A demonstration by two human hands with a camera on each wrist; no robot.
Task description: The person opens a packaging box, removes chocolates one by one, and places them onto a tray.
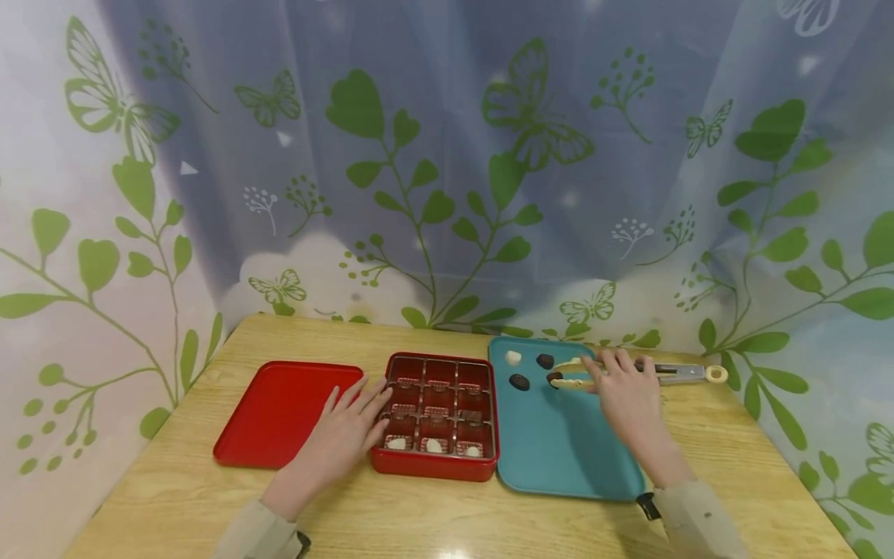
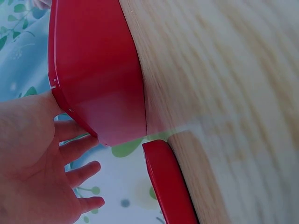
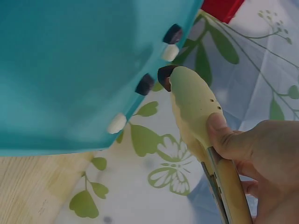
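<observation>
Nearest us, pale sleeves (image 1: 698, 516). Left hand (image 1: 344, 423): fingers spread, touching red box (image 1: 433, 466). Three white pieces (image 1: 434, 446) fill its front row; other compartments (image 1: 438, 369) we cannot read surely. Right hand (image 1: 628, 392) grips tongs (image 1: 673, 373) around one dark piece (image 3: 166, 74). Blue tray (image 1: 552, 458): four pieces (image 3: 145, 85) left, we judge.

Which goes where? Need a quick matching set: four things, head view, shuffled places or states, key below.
1. tongs
2. red lid
3. red box
4. blue tray

A. flat on the table, right of the box
B. white pieces in its nearest row
C. held in the right hand
D. left of the box

Pairs: 1-C, 2-D, 3-B, 4-A
</observation>
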